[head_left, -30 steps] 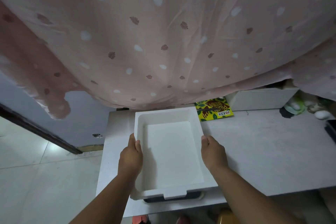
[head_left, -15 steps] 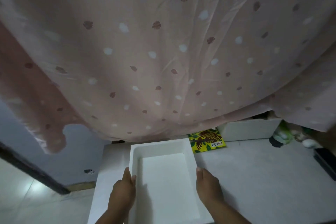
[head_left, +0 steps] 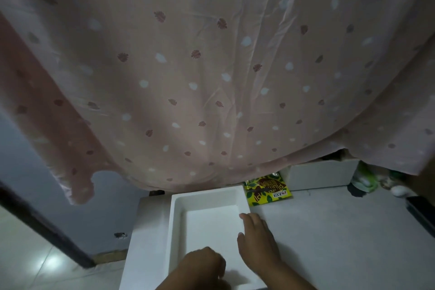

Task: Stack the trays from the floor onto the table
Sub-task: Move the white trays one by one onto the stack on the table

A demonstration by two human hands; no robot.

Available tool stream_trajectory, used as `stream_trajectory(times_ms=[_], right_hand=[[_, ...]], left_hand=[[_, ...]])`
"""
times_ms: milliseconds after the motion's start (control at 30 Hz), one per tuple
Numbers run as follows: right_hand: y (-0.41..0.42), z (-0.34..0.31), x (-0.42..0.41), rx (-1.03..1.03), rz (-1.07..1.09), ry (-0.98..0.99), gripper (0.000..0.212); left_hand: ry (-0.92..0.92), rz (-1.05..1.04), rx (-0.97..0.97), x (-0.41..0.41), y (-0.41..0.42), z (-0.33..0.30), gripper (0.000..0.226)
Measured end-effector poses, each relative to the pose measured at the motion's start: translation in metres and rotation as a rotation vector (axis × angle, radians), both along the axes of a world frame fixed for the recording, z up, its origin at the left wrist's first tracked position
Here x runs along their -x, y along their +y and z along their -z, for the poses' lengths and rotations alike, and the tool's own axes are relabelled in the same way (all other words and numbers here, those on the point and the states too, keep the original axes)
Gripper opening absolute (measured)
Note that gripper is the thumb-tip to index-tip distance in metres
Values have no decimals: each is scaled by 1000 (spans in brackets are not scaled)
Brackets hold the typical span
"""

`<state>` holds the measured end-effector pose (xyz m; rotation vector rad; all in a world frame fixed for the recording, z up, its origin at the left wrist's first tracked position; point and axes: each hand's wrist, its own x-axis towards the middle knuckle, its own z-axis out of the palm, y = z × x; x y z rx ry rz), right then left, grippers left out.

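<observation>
A white foam tray (head_left: 207, 200) lies on the white table (head_left: 329, 231), at its left end, with its near edge out of view at the bottom. My right hand (head_left: 257, 240) rests on the tray's right rim with the fingers stretched forward. Over the tray's inside, near the bottom of the view, is my left hand (head_left: 202, 266) with its fingers loosely curled and nothing in it. Whether it touches the tray floor I cannot tell.
A pink patterned curtain (head_left: 211, 66) hangs over the back of the table. A yellow-green snack packet (head_left: 268, 189) lies behind the tray, a white box (head_left: 320, 175) to its right, with small items at the far right. Tiled floor (head_left: 35, 261) is on the left.
The view has tilted up. My left hand left the tray's left rim and moved over its inside. The right hand stays at the right rim, fingers now flatter.
</observation>
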<state>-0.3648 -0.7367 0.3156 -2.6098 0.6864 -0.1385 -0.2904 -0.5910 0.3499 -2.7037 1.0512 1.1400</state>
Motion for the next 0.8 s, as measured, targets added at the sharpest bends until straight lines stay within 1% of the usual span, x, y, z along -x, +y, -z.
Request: stream_trajectory(times_ms=[67, 133, 200, 267, 333, 400, 433, 533, 633, 800], right_hand=[[1, 3, 7, 38, -67, -51, 49], [6, 10, 16, 62, -98, -172, 40], [19, 14, 25, 78, -147, -266, 30], [34, 18, 32, 102, -205, -285, 26], [50, 18, 40, 111, -201, -287, 24], [63, 19, 48, 139, -180, -261, 24], [69, 19, 53, 125, -179, -243, 25], [81, 14, 68, 105, -175, -193, 24], [93, 5, 83, 104, -124, -113, 25], [112, 4, 105, 67, -85, 35, 23]], left_hand=[[-74, 5, -62, 6, 6, 9, 31], [-156, 45, -44, 11, 12, 14, 31], [-177, 42, -28, 15, 20, 14, 30], [-194, 91, -5, 16, 22, 16, 33], [-240, 185, 46, 18, 25, 19, 35], [-300, 308, 103, 23, 31, 19, 36], [-328, 337, 141, 25, 35, 20, 38], [-364, 350, 215, 25, 43, 18, 42], [-387, 363, 267, 26, 50, 22, 42], [-439, 399, 288, 28, 56, 26, 32]])
